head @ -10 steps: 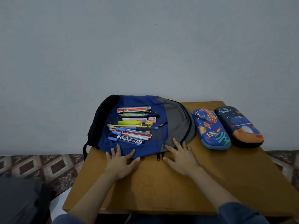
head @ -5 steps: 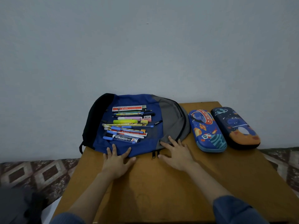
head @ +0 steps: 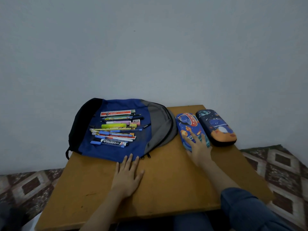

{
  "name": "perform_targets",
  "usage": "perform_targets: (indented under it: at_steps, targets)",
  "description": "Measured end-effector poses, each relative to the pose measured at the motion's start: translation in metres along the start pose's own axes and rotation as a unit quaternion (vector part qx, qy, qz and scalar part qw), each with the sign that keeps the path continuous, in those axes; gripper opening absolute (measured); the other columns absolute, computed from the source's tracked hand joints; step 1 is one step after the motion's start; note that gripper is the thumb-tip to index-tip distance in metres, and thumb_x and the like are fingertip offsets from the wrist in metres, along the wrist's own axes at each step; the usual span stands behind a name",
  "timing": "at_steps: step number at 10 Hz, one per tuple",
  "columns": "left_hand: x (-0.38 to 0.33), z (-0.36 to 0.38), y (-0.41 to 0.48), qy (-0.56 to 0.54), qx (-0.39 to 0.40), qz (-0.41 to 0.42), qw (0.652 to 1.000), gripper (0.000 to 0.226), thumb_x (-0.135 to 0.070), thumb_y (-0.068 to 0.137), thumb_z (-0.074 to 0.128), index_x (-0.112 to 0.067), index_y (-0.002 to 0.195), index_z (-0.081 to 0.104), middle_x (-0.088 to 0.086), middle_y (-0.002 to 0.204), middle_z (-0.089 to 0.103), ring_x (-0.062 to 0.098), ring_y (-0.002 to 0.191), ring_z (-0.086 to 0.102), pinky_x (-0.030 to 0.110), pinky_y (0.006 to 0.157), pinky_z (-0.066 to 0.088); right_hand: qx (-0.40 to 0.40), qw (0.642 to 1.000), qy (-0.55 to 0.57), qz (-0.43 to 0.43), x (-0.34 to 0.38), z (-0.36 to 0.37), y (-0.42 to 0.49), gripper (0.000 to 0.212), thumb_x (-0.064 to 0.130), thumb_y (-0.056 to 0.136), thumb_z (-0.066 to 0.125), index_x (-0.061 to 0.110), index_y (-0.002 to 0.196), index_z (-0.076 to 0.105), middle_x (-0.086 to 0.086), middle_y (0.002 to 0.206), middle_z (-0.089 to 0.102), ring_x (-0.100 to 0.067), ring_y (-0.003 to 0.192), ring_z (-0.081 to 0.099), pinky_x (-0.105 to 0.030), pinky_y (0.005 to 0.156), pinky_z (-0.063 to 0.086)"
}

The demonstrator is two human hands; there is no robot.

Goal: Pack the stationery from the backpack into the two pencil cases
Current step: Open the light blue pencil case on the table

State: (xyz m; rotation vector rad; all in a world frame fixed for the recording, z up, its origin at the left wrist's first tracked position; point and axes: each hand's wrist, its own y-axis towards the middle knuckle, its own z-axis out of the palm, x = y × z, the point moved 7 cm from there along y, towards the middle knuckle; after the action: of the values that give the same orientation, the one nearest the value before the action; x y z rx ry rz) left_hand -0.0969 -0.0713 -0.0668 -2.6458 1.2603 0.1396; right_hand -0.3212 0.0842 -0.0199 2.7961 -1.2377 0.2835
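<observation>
Right hand: fingers straight and slightly spread, laid flat on the near end of the blue case, thumb at its near edge; nothing held. Left hand: palm down on the table, fingers straight and close together, tips touching the near hem of the backpack. Blue case: closed, lying just right of the backpack. Dark case: closed, just beside the blue one on its right; whether the two touch cannot be told. Stationery: lying side by side on the backpack's blue panel, with the ruler farthest, then pens and pencils, a green highlighter, a pink eraser, and a marker nearest. Status, as judged: at the very start. Both lids are shut, the insides are unseen, and no piece appears to have left the pile. Remaining: open the blue case, which is probably the step in hand, then open the dark case and carry every piece across, shared between the two.
</observation>
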Motion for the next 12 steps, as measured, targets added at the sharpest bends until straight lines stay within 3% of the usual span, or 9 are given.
perform_targets:
  at_steps: [2, 3, 5, 6, 7, 8, 9, 10, 12]
  targets:
    - [0.000, 0.000, -0.002, 0.001, 0.002, 0.006, 1.000, 0.114, -0.083, 0.049, -0.031, -0.029, 0.147, -0.011, -0.003, 0.157, -0.015, 0.016, 0.143, -0.017, 0.039, 0.115, -0.011, -0.018, 0.999, 0.019, 0.020, 0.004, -0.001, -0.029, 0.062, 0.030, 0.095, 0.047, 0.038, 0.148, 0.015, 0.006, 0.159, 0.006, -0.033, 0.146, -0.004, -0.065, 0.107, 0.024]
    - [-0.002, -0.002, -0.004, 0.003, 0.004, 0.005, 1.000, 0.071, -0.065, 0.090, 0.007, -0.027, 0.147, -0.011, -0.002, 0.157, -0.015, 0.016, 0.143, -0.017, 0.040, 0.116, -0.010, -0.029, 0.999, 0.023, 0.025, 0.005, 0.003, -0.050, 0.064, 0.031, 0.094, 0.048, 0.040, 0.148, 0.014, 0.006, 0.158, 0.008, -0.031, 0.146, -0.003, -0.063, 0.107, 0.023]
    - [-0.002, -0.001, -0.004, 0.005, 0.000, 0.009, 1.000, 0.065, -0.057, 0.095, 0.014, -0.027, 0.147, -0.011, -0.002, 0.157, -0.014, 0.016, 0.144, -0.016, 0.039, 0.116, -0.009, -0.066, 0.996, 0.058, 0.023, 0.003, 0.013, -0.087, 0.068, 0.029, 0.089, 0.056, 0.039, 0.146, 0.022, 0.003, 0.155, 0.022, -0.033, 0.146, 0.005, -0.066, 0.107, 0.017]
    - [-0.001, -0.001, -0.004, 0.002, -0.004, 0.010, 1.000, 0.064, -0.057, 0.095, 0.014, -0.028, 0.148, -0.010, -0.002, 0.157, -0.013, 0.016, 0.144, -0.016, 0.039, 0.116, -0.009, -0.092, 0.992, 0.087, 0.000, 0.004, 0.015, -0.101, 0.072, 0.025, 0.073, 0.072, 0.036, 0.138, 0.043, -0.005, 0.141, 0.048, -0.042, 0.136, 0.032, -0.073, 0.093, 0.030]
    - [0.000, 0.000, -0.004, 0.005, -0.005, 0.007, 1.000, 0.064, -0.057, 0.095, 0.013, -0.027, 0.147, -0.010, -0.002, 0.157, -0.013, 0.016, 0.144, -0.016, 0.039, 0.116, -0.009, -0.148, 0.983, 0.112, -0.009, 0.004, 0.009, -0.110, 0.064, 0.038, 0.063, 0.066, 0.039, 0.124, 0.048, -0.002, 0.126, 0.060, -0.041, 0.124, 0.047, -0.070, 0.084, 0.040]
    - [0.000, 0.001, -0.004, 0.007, -0.002, 0.005, 1.000, 0.065, -0.057, 0.095, 0.014, -0.027, 0.147, -0.011, -0.002, 0.157, -0.014, 0.015, 0.144, -0.016, 0.039, 0.115, -0.010, -0.149, 0.969, 0.191, 0.059, -0.003, -0.006, -0.104, 0.064, 0.049, 0.072, 0.070, 0.029, 0.129, 0.049, -0.001, 0.135, 0.048, -0.027, 0.132, 0.036, -0.054, 0.099, 0.038]
    - [-0.001, 0.002, -0.004, 0.005, 0.002, 0.005, 1.000, 0.065, -0.057, 0.095, 0.014, -0.027, 0.147, -0.011, -0.002, 0.157, -0.014, 0.016, 0.144, -0.016, 0.039, 0.115, -0.010, -0.059, 0.971, 0.167, 0.159, -0.009, -0.003, -0.086, 0.102, 0.067, 0.069, 0.065, 0.018, 0.146, 0.019, -0.011, 0.149, 0.021, -0.030, 0.139, 0.022, -0.051, 0.107, 0.029]
    - [-0.001, 0.002, -0.005, 0.004, 0.002, 0.007, 1.000, 0.065, -0.057, 0.095, 0.013, -0.027, 0.147, -0.012, -0.002, 0.157, -0.014, 0.016, 0.144, -0.016, 0.039, 0.115, -0.010, -0.001, 0.970, 0.119, 0.211, -0.011, -0.004, -0.071, 0.117, 0.074, 0.067, 0.061, 0.010, 0.148, 0.007, -0.017, 0.146, 0.028, -0.033, 0.134, 0.030, -0.053, 0.108, 0.027]
    - [0.000, 0.002, -0.007, 0.006, -0.004, 0.008, 1.000, 0.064, -0.057, 0.096, 0.014, -0.027, 0.147, -0.011, -0.002, 0.157, -0.014, 0.016, 0.144, -0.016, 0.038, 0.116, -0.009, 0.062, 0.974, 0.041, 0.214, -0.009, -0.005, -0.057, 0.125, 0.071, 0.066, 0.064, 0.003, 0.147, -0.001, -0.022, 0.147, 0.027, -0.038, 0.134, 0.032, -0.062, 0.107, 0.022]
